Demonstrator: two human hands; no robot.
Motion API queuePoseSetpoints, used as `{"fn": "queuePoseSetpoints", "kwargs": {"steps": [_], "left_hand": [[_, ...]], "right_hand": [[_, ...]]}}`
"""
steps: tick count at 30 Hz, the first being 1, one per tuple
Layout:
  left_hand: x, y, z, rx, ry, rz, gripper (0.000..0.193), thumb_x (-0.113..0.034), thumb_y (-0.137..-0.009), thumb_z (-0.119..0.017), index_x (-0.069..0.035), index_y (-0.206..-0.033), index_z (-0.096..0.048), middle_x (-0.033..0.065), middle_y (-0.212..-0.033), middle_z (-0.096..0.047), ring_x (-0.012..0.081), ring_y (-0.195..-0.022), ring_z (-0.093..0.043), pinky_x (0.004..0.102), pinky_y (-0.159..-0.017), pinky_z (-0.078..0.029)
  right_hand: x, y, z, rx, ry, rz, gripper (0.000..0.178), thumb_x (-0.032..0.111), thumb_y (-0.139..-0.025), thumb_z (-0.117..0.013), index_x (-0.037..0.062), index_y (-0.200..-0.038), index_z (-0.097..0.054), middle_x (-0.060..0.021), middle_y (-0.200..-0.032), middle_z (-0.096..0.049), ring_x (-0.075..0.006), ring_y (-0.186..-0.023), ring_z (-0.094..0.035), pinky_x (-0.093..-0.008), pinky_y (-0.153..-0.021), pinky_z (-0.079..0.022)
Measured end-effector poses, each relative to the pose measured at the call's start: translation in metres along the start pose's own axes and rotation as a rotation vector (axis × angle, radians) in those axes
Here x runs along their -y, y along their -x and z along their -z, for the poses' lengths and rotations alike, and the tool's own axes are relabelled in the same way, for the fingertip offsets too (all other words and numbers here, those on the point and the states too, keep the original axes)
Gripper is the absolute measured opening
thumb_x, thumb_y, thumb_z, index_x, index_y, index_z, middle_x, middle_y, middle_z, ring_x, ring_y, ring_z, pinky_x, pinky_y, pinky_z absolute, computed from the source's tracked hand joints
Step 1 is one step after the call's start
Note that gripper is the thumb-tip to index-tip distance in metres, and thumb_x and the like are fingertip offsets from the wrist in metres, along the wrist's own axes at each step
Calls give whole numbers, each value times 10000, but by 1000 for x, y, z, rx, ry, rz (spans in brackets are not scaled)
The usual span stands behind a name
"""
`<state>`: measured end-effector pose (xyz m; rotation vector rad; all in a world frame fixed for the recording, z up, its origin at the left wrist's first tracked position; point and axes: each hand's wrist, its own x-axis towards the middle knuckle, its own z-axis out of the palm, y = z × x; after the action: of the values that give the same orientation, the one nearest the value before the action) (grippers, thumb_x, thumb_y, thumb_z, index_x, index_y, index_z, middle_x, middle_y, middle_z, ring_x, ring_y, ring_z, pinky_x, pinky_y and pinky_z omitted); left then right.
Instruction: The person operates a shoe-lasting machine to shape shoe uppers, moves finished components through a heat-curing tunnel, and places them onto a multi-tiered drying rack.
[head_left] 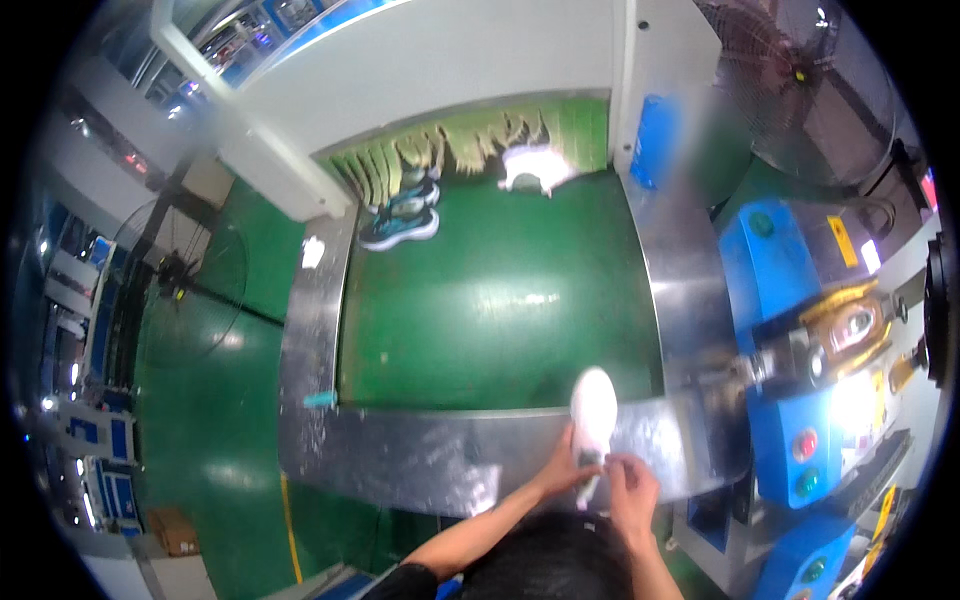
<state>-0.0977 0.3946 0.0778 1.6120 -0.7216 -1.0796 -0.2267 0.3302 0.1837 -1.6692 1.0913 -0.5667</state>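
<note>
1. In front of you stands a grey-white machine (440, 60), its low mouth hung with a slit green-yellow curtain (370, 172).
2. A green belt (500, 330) runs out from that mouth inside a metal frame (400, 445) on your side.
3. On your right, blue control boxes (768, 275) carry round buttons, green and red.
4. A cardboard box (173, 530) sits low on your far left; you cannot tell what it contains from here.
5. Dark shoes (402, 230) with pale soles rest on the belt's far left, by the curtain; a pale shoe (533, 168), washed out by glare, lies at the mouth further right.
6. Your white shoe (595, 405) is held above the frame's near edge, toe pointing to the belt.
7. Your left hand (560, 468) has its fingers clamped on that shoe's left side.
8. Your right hand (633, 490) has its fingers bunched near the shoe's opening; whether they pinch anything, I cannot tell.
9. A small teal piece (320, 399) lies at the frame's near-left corner.
</note>
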Motion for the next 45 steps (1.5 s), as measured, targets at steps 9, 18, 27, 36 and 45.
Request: {"fn": "queuePoseSetpoints", "kwargs": {"steps": [9,18,27,36,45], "left_hand": [[64,-109,321,-647,-852,-248,515,-147,-792,-634,48,-1230,-446,223,-1281,-467,385,-1190,-435,510,-1043,-290],[90,-135,386,-623,-821,-267,385,-55,-761,-567,29,-1135,-530,183,-1259,-533,356,-1185,-494,496,-1011,-323],[111,-129,375,-684,-850,-299,354,-64,-748,-580,18,-1089,-533,173,-1253,-527,332,-1191,-489,491,-1004,-337],[-51,-100,278,409,576,555,773,-641,-892,-401,16,-1296,-458,166,-1295,-520,311,-1162,-517,460,-980,-408],[-136,11,219,622,719,332,817,-443,-679,-642,59,-1284,-417,228,-1149,-577,342,-962,-617,455,-837,-522]], "right_hand": [[42,-311,-166,218,-196,-282,430,358,-897,-607,-2,-1124,-546,-47,-927,-616,-117,-765,-587,-269,-614,-517],[33,-605,-280,-21,-454,-292,634,677,-882,-369,57,-913,-499,11,-606,-431,-81,-457,-364,-207,-408,-316],[34,-462,-210,38,341,-123,593,499,-953,-373,34,-602,-484,-47,-510,-464,-154,-423,-446,-326,-417,-355],[120,-121,-95,388,-398,-635,448,347,-993,-428,54,-661,-495,26,-552,-387,-74,-463,-345,-238,-428,-279],[220,-32,2,988,94,683,483,258,-979,-393,-29,-619,-536,-201,-531,-498,-371,-517,-500,-447,-548,-428]]}}
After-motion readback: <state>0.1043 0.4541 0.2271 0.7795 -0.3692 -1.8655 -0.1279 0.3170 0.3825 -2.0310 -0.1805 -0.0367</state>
